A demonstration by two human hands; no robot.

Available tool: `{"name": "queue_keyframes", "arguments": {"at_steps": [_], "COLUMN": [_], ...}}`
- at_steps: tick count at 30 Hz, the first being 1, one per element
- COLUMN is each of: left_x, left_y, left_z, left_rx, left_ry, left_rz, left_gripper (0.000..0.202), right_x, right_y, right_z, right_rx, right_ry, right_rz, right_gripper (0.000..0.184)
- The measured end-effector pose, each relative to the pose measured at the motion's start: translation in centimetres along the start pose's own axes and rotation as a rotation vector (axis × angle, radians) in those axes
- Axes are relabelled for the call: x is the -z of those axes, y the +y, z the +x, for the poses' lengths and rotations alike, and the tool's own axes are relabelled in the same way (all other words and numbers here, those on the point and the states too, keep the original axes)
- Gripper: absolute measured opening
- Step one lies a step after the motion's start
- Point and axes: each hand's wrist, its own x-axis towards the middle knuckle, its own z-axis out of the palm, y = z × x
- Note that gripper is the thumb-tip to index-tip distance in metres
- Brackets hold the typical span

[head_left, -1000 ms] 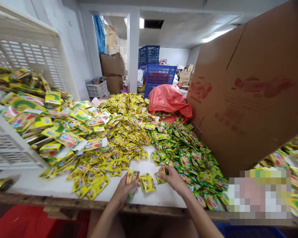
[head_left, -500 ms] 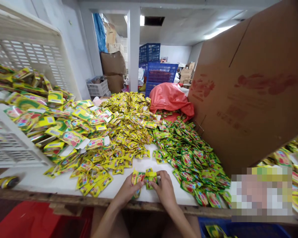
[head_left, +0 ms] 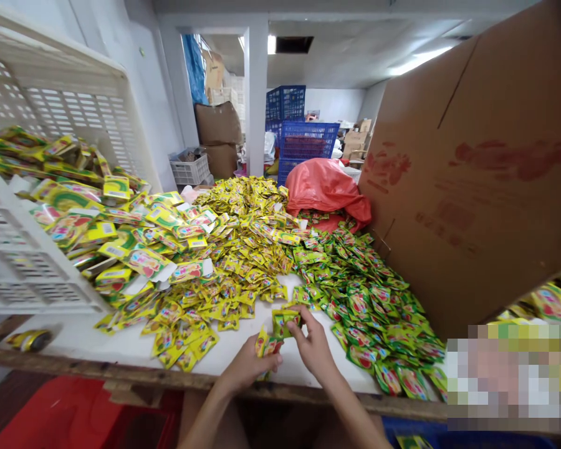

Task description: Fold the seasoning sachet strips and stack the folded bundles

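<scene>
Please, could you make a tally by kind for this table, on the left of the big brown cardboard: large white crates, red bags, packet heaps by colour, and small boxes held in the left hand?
Large white crate: 1
Red bag: 1
Yellow packet heap: 1
Green packet heap: 1
Small box in the left hand: 1
Total: 5

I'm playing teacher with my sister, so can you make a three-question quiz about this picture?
1. True or false: the green packet pile lies nearer the right hand than the left hand.
2. The left hand holds: A) a cup; B) a small box; C) scissors?
3. Fill in: the big brown cardboard stands to the ____ of the green packet pile.

Key: 1 true; 2 B; 3 right.
</scene>
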Motion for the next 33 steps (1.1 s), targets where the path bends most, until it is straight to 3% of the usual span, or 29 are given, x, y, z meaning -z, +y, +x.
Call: {"name": "queue_keyframes", "arguments": {"at_steps": [5,12,14,21,24,29,33], "left_x": [0.1,0.1,0.0,-0.7,-1.1,-1.7,-1.6], "left_y": [0.4,0.6,0.9,1.5,1.3,0.9,0.5], "left_z": [-0.2,-0.2,-0.3,-0.7,-0.3,0.7,0.9], "left_rx": [0.000,0.026,0.011,-0.007,-0.038,-0.103,-0.038], "left_ry": [-0.021,-0.045,-0.021,0.060,0.052,-0.041,-0.063], "left_rz": [0.017,0.043,0.051,0.036,0.036,0.015,0.020], "left_gripper": [0.032,0.026,0.023,0.028,0.031,0.033,0.033], "right_x": [0.6,1.1,0.8,-0.3,0.0,1.7,2.2], "right_y": [-1.1,-3.4,-3.6,-2.0,-2.2,-2.7,-2.5], "right_z": [0.5,1.2,1.3,-0.3,-0.7,-0.3,0.0], "right_rx": [0.142,0.337,0.345,0.246,0.284,0.304,0.282], "right_ry": [-0.068,-0.361,-0.345,-0.021,-0.043,-0.210,-0.183], "right_rz": [-0.071,-0.364,-0.372,-0.341,-0.372,-0.461,-0.510], "right_gripper": [0.013,0.029,0.029,0.009,0.008,0.011,0.011]}}
